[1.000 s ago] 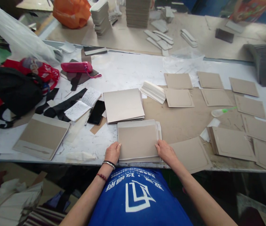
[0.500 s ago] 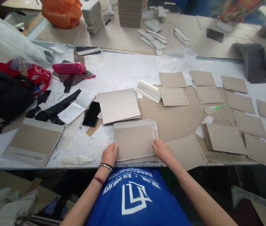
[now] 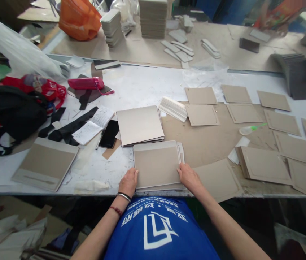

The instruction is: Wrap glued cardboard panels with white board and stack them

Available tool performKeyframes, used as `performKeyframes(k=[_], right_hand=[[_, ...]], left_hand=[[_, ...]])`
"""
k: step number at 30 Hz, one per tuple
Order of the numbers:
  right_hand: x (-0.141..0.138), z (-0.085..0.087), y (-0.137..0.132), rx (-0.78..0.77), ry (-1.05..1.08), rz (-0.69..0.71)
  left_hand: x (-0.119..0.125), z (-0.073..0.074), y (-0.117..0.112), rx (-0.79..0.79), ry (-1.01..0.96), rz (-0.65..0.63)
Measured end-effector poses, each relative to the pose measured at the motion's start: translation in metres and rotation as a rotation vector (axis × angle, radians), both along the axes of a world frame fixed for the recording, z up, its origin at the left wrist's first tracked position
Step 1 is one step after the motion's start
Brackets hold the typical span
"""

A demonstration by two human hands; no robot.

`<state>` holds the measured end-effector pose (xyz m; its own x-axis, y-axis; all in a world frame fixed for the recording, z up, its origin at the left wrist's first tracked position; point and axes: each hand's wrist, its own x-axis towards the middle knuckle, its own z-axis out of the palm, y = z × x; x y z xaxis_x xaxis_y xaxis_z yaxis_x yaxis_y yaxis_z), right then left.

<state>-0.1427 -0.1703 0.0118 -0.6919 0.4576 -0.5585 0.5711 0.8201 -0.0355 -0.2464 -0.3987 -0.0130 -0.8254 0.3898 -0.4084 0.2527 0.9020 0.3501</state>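
A small stack of tan cardboard panels with pale grey borders [image 3: 157,164] lies at the near edge of the white table [image 3: 147,83]. My left hand [image 3: 128,181] rests against the stack's left near corner, fingers curled on its edge. My right hand [image 3: 188,177] presses the right near edge, fingers bent onto the top panel. Both hands grip the stack from its sides. Just behind it lies another stack of plain grey boards [image 3: 140,124].
A black phone [image 3: 109,134], an open notebook [image 3: 93,124] and black bags [image 3: 12,112] sit to the left, with a bordered panel [image 3: 46,163]. Several tan cards [image 3: 263,164] spread over the right side. A white card pile [image 3: 173,107] and grey stacks [image 3: 153,18] lie farther back.
Both hands stay at the sides of the stack; the fingers shifted slightly along its near edges. The view moved a little.
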Motion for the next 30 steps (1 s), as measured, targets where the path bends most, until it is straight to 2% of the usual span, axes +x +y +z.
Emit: performKeyframes(k=[7, 10, 13, 15, 17, 19, 22, 27, 30], right_hand=[[0.0, -0.003, 0.001, -0.004, 0.005, 0.005], [0.0, -0.004, 0.001, 0.0, 0.021, 0.003], [0.001, -0.004, 0.0, 0.011, 0.028, -0.008], [0.001, -0.004, -0.001, 0.017, 0.026, -0.013], [0.001, -0.003, -0.003, 0.021, 0.03, -0.014], [0.001, -0.002, -0.003, 0.028, 0.034, -0.017], [0.001, 0.001, -0.003, 0.035, 0.022, -0.013], [-0.007, 0.014, -0.004, 0.083, 0.008, 0.036], [-0.019, 0.02, -0.011, 0.156, 0.161, 0.067]], left_hand=[[0.003, -0.005, -0.002, -0.026, 0.051, -0.008], [0.004, -0.007, -0.006, -0.072, 0.178, -0.058], [0.003, -0.01, -0.009, -0.037, 0.43, -0.176], [0.001, -0.013, -0.008, 0.067, 0.54, -0.34], [-0.002, -0.016, -0.004, 0.169, 0.548, -0.531], [-0.005, -0.02, 0.001, 0.211, 0.501, -0.657], [-0.008, -0.024, 0.005, 0.192, 0.466, -0.704], [-0.009, -0.026, 0.006, 0.149, 0.515, -0.736], [-0.009, -0.026, 0.006, 0.131, 0.537, -0.753]])
